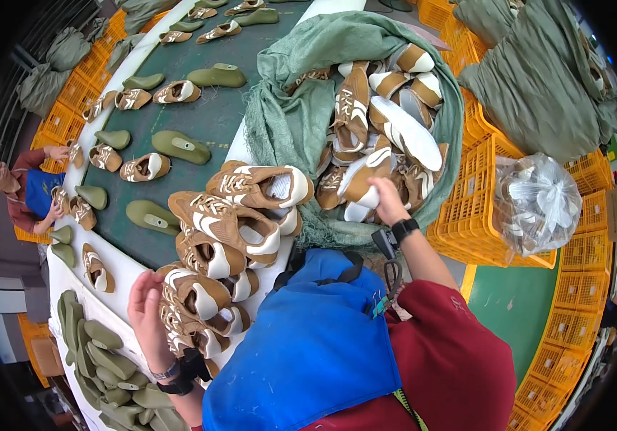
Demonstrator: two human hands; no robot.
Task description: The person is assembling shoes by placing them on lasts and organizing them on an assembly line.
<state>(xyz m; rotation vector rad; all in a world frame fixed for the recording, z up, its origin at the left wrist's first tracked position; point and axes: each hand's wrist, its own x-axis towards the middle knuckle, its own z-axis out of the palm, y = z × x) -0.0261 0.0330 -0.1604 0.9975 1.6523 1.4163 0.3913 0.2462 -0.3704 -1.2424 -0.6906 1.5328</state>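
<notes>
My right hand [389,201] is closed on the end of a brown and white sneaker [360,179] at the near side of a green woven sack [279,61]. Several more sneakers [352,108] lie jumbled inside the sack, one with its white sole [403,129] turned up. My left hand [147,305] is raised with nothing visible in it, fingers loosely bent and apart from the thumb. It is beside a stacked heap of the same sneakers [226,215] on the table edge; whether it touches them I cannot tell.
Olive shoe lasts [179,146] and sneakers stand spaced along the green belt [201,122]. More lasts [107,366] are piled at lower left. Across the belt, a co-worker [28,183] handles shoes. Orange crates [466,201] and a clear bag [536,201] stand at right.
</notes>
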